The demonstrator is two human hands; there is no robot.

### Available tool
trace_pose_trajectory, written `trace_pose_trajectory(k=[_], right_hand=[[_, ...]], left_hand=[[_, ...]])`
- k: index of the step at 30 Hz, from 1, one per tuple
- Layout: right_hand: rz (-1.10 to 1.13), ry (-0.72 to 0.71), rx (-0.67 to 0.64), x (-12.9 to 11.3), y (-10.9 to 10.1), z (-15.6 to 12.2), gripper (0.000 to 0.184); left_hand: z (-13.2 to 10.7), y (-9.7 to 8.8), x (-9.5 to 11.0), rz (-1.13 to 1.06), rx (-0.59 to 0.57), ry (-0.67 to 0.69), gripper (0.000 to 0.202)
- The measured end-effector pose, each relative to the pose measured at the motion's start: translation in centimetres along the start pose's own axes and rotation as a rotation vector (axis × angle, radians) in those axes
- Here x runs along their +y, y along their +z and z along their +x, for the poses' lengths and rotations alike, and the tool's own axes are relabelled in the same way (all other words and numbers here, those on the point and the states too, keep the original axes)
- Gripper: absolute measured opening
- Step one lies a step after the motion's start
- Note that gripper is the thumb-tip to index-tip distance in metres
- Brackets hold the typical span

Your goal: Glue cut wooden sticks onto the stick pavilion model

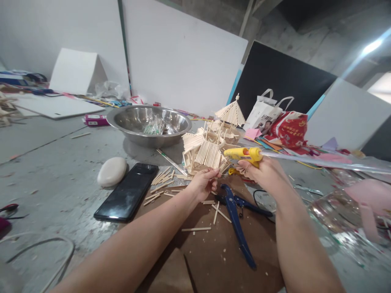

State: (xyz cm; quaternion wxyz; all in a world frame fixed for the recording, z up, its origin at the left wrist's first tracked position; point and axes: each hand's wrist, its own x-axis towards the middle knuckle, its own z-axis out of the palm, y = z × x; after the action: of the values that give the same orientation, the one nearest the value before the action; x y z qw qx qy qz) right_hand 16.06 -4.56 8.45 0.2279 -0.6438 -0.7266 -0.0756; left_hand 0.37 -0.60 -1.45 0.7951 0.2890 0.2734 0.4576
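My right hand [259,169] is closed around a yellow glue gun [241,153], its nozzle pointing left and a long clear glue stick [305,158] running out of its back. The nozzle is close to a model building [209,154] made of thin wooden sticks, with slatted roofs and a pointed tower top. At the model's front edge, my left hand [206,184] has thumb and fingers pinched together; whatever lies between them is too small to make out. Just below the hands are blue-handled cutters [235,224], lying spread on a brown board [210,248].
Loose cut sticks [161,183] lie left of the model. A black phone [126,193] and a white rounded object [112,171] are further left. Behind stands a steel basin [149,126] holding small packets. Bags [288,128] and coloured paper are at the back right, clear plastic [336,211] at the right.
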Motion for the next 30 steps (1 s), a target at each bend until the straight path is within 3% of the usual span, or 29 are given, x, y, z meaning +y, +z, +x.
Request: trace_pose_trajectory(k=[7, 30], right_hand=[[0.015, 0.02, -0.047, -0.19, -0.01, -0.05, 0.045], [0.027, 0.01, -0.014, -0.39, -0.12, -0.25, 0.043]], left_hand=[[-0.01, -0.01, 0.11, -0.001, -0.007, -0.012, 0.012], [-0.15, 0.08, 0.26, 0.025, 0.045, -0.01, 0.014]])
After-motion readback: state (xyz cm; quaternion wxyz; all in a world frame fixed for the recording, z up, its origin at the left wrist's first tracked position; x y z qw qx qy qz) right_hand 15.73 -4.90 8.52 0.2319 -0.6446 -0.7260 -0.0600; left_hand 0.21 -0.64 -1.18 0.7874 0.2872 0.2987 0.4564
